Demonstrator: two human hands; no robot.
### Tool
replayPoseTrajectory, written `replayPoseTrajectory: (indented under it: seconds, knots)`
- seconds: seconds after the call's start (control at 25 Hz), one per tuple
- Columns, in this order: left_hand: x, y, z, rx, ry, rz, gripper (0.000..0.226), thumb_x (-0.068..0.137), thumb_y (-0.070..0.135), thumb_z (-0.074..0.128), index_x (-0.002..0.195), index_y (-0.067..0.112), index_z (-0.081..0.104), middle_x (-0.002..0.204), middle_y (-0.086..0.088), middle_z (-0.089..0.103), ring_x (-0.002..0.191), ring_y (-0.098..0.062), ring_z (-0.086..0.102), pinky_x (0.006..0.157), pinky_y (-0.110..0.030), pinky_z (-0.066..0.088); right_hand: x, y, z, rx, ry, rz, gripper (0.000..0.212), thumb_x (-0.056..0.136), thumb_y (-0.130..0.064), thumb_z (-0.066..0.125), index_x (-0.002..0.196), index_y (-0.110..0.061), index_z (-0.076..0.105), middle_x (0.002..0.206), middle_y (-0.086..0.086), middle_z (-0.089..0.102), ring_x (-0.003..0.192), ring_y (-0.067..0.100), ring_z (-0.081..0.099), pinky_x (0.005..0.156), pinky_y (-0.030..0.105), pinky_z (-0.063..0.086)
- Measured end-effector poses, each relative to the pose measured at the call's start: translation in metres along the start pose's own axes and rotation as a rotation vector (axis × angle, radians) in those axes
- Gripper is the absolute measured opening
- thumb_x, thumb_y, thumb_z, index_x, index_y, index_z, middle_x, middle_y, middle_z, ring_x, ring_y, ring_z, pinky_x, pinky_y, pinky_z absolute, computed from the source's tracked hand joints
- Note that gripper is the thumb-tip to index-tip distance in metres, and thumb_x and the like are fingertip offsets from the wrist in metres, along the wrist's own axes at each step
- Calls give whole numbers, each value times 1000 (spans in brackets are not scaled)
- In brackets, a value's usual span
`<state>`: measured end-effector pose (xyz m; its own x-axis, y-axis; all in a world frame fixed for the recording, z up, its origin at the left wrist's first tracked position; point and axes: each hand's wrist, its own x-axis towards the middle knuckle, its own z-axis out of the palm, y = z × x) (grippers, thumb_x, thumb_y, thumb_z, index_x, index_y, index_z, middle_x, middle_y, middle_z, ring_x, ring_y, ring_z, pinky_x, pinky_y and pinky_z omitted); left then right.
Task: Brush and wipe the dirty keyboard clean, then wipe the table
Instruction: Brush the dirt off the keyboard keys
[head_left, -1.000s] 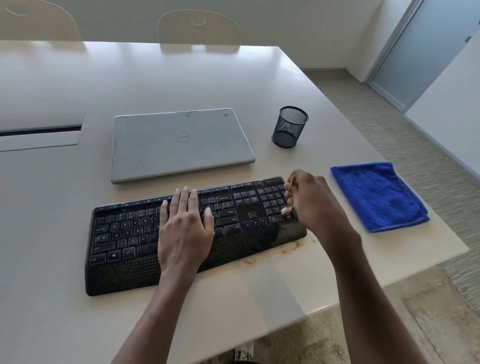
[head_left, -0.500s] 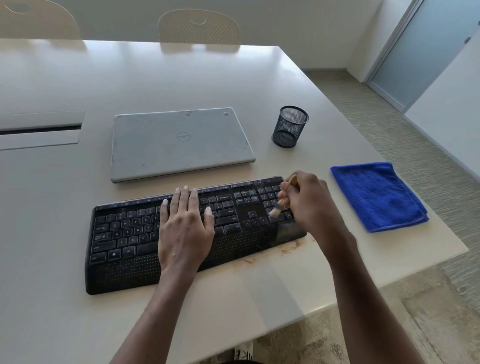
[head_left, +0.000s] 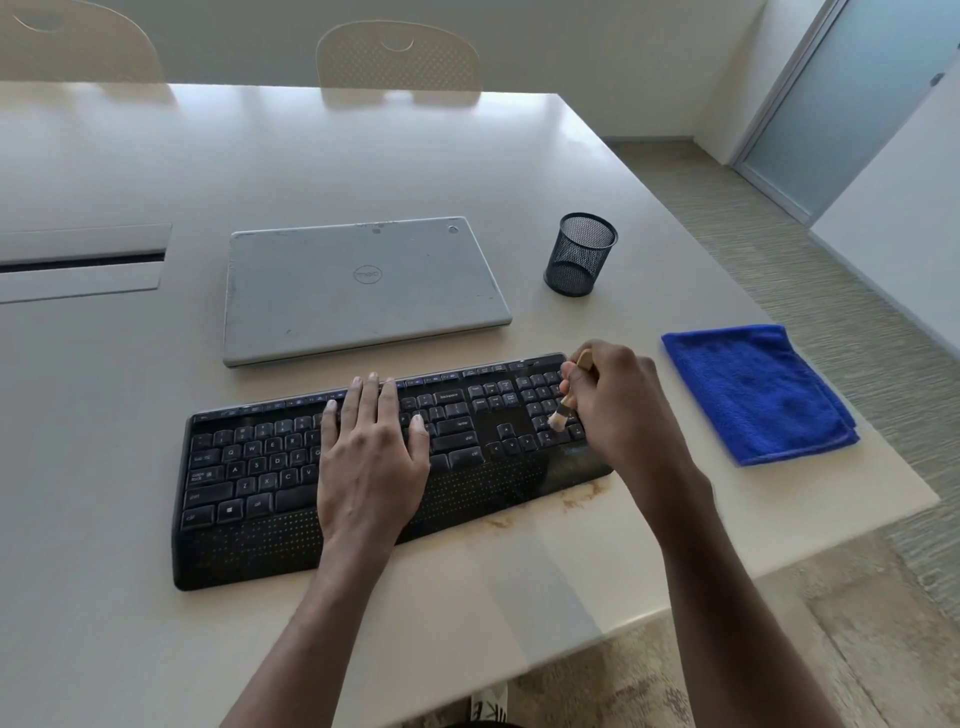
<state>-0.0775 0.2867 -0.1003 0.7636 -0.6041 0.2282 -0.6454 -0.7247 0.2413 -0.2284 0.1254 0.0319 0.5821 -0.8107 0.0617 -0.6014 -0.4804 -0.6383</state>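
A black keyboard (head_left: 249, 483) lies on the white table (head_left: 104, 649) in front of me. My left hand (head_left: 371, 462) lies flat on its middle keys with straight fingers. My right hand (head_left: 618, 405) grips a small wooden-handled brush (head_left: 567, 401) over the number pad, its pale bristles touching the keys at the right end. Brown dirt (head_left: 582, 493) is smeared on the table along the keyboard's front right edge. A folded blue cloth (head_left: 753, 389) rests on the table to the right of my right hand.
A closed grey laptop (head_left: 358, 286) lies behind the keyboard. A black mesh pen cup (head_left: 581, 254) stands to its right. A cable hatch (head_left: 78, 260) is set in the table at the left. Two chairs (head_left: 397, 54) stand at the far edge.
My right hand has shifted slightly left and away across the number pad, so the brush bristles now show below my fingers. My left hand has stayed put.
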Motion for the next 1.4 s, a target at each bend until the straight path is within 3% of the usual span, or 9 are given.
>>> replayPoseTrajectory:
  seconds: [0.2,0.36,0.52,0.64,0.76,1.04,1.16,1.32,1.4]
  knots:
    - [0,-1,0,-1,-1,1,68,104,49,30,157,9,43,164,-14,41,156,-27,32,130,-48,20,-10,4,9,-18,-30,-41,23,105,-21,57,87,-11,69,74,3,72,60,4,71,65,27,62]
    - [0,-1,0,-3,1,-6,68,103,49,31,157,9,43,164,-13,41,156,-27,32,130,-48,20,-13,4,3,47,-47,-23,23,105,-20,58,87,-11,70,73,3,73,59,7,71,57,15,57]
    - [0,0,0,-5,-1,-3,68,104,49,30,158,10,43,165,-13,41,156,-26,31,130,-48,21,-16,5,6,32,-44,-17,21,104,-20,59,88,-13,71,75,0,72,63,3,71,66,23,62]
    - [1,-1,1,-10,5,-7,68,103,49,30,157,10,44,164,-13,41,156,-26,32,130,-48,21,-19,5,2,129,-118,29,23,104,-13,58,85,-6,69,76,10,72,60,12,69,53,12,53]
    - [0,-1,0,-7,-4,-6,68,103,50,29,158,10,43,165,-13,41,157,-25,31,130,-48,20,-17,4,3,66,-47,-31,19,104,-17,59,89,-12,70,76,3,72,63,5,70,59,9,52]
    - [0,-1,0,-4,-6,-8,69,103,50,29,158,10,43,165,-13,41,156,-26,31,130,-47,20,-8,-16,14,117,-234,-250,12,103,-14,60,95,-14,68,86,-6,74,74,0,71,68,13,55]
    - [0,0,-1,-8,-1,-3,69,103,50,29,157,10,44,164,-13,41,156,-26,32,130,-47,21,-2,-15,18,39,-265,-211,13,104,-12,57,98,-9,68,89,-2,71,76,3,68,59,11,53]
    - [0,1,-1,-11,6,-10,68,103,48,31,156,9,46,163,-13,43,155,-26,34,129,-47,22,-1,-14,20,-144,-261,-272,22,105,-20,57,83,-20,63,82,-2,71,73,12,70,68,41,62]
    - [0,1,-1,-12,8,-7,68,103,48,31,156,9,46,163,-13,43,155,-26,34,129,-47,22,2,-13,17,-46,-307,-262,27,105,-17,57,79,-22,62,81,-3,71,73,15,71,68,42,63]
